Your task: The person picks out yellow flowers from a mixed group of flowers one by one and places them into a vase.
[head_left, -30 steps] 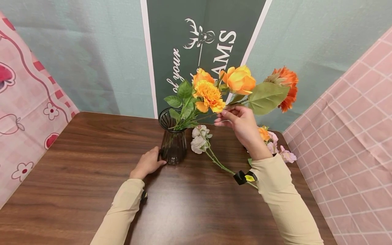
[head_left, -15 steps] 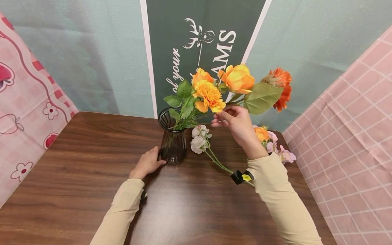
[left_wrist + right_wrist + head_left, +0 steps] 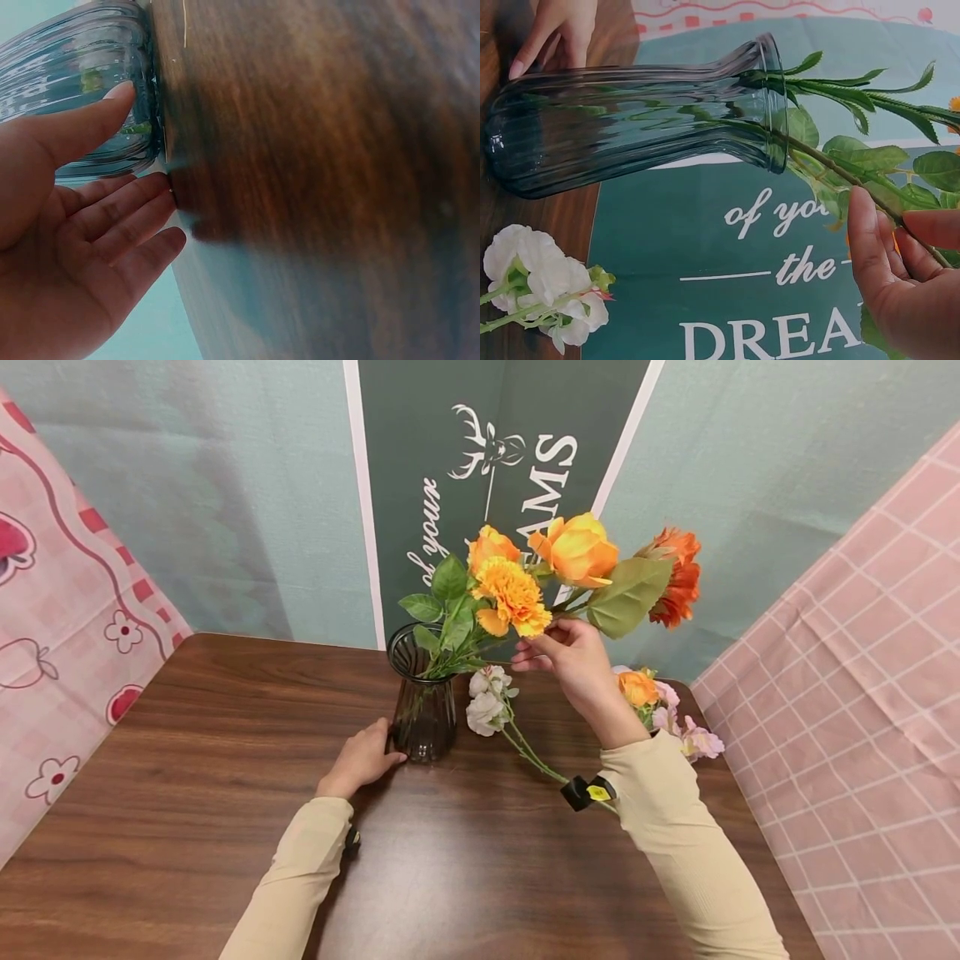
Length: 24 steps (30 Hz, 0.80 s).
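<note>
A dark ribbed glass vase [image 3: 425,722] stands upright on the table, holding a yellow carnation [image 3: 513,593] and orange flowers with green leaves. My left hand [image 3: 363,758] rests beside its base; in the left wrist view the thumb [image 3: 94,124] lies against the glass and the other fingers are extended. Above and right of the vase, my right hand [image 3: 581,672] pinches the stem of an orange-red flower [image 3: 678,578] with a broad leaf. In the right wrist view this stem [image 3: 825,161] runs from the fingers into the vase's mouth.
White flowers [image 3: 487,702] on a long green stem lie right of the vase. Pink flowers [image 3: 701,741] and an orange one [image 3: 639,687] lie at the table's back right. Fabric hangings stand behind the table [image 3: 225,735] and at both sides.
My right hand has moved a little left, toward the vase, and the orange-red flower has come left with it. The left hand and the vase have stayed put.
</note>
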Each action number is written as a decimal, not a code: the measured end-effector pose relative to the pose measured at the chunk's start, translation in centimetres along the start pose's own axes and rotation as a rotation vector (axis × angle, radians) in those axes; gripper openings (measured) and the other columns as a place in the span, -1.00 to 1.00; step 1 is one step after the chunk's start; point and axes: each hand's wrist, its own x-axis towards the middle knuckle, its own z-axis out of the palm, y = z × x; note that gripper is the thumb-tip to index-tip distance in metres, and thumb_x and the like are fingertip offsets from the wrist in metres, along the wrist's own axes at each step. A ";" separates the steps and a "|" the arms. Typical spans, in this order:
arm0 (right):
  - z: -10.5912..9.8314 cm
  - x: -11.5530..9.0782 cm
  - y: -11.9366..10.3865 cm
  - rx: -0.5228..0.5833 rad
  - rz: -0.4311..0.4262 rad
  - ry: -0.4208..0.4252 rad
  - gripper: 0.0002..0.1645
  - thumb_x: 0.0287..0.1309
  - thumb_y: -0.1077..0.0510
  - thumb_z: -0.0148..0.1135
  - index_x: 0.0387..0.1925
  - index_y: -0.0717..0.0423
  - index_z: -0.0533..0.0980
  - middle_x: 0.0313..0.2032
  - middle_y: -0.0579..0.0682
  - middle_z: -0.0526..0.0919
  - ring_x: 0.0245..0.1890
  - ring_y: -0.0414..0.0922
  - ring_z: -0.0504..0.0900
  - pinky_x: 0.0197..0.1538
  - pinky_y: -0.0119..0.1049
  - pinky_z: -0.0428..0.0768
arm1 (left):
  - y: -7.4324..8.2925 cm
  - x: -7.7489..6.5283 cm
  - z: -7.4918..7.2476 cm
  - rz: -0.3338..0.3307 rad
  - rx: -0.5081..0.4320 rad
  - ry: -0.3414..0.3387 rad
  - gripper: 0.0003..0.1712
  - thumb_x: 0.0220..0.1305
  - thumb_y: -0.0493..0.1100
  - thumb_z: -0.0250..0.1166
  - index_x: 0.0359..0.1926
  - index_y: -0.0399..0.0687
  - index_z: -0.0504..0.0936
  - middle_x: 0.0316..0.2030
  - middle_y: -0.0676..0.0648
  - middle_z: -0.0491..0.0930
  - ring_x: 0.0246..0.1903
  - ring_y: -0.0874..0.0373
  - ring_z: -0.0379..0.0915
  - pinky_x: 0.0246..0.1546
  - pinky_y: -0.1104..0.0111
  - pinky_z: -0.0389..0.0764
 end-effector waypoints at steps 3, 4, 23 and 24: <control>0.1 0.1 0.0 -0.001 0.013 -0.007 -0.81 0.25 0.43 -0.09 -0.12 0.43 0.36 -0.45 0.13 0.53 -0.48 -0.09 0.61 -0.27 -0.15 0.61 | 0.0 0.0 -0.1 0.003 0.003 0.004 -0.42 0.16 -0.10 0.28 0.06 -0.41 0.33 -0.04 -0.37 0.46 -0.12 -0.26 0.44 -0.14 -0.03 0.41; 0.1 0.1 0.0 -0.004 0.020 -0.008 -0.82 0.25 0.43 -0.10 -0.13 0.42 0.35 -0.45 0.13 0.53 -0.48 -0.09 0.61 -0.26 -0.15 0.60 | 0.0 0.0 -0.1 0.002 0.002 0.004 -0.42 0.16 -0.10 0.28 0.05 -0.40 0.33 -0.04 -0.37 0.46 -0.12 -0.27 0.44 -0.14 -0.03 0.41; -1.2 2.3 4.3 0.079 0.080 -0.067 -0.59 0.17 0.20 0.17 -0.16 0.23 0.13 -0.36 0.23 0.55 -0.43 0.06 0.65 -0.15 -0.09 0.57 | 0.0 -0.1 0.0 -0.003 -0.016 0.001 -0.42 0.17 -0.11 0.27 0.08 -0.41 0.32 -0.02 -0.37 0.45 -0.11 -0.26 0.43 -0.13 -0.03 0.41; -1.3 2.6 4.7 0.084 0.069 -0.073 -0.58 0.16 0.19 0.19 -0.15 0.27 0.16 -0.36 0.25 0.55 -0.42 0.10 0.64 -0.16 -0.08 0.57 | 0.1 -0.1 0.0 -0.001 -0.019 0.002 -0.42 0.17 -0.11 0.27 0.07 -0.41 0.32 -0.02 -0.37 0.45 -0.11 -0.27 0.43 -0.14 -0.04 0.41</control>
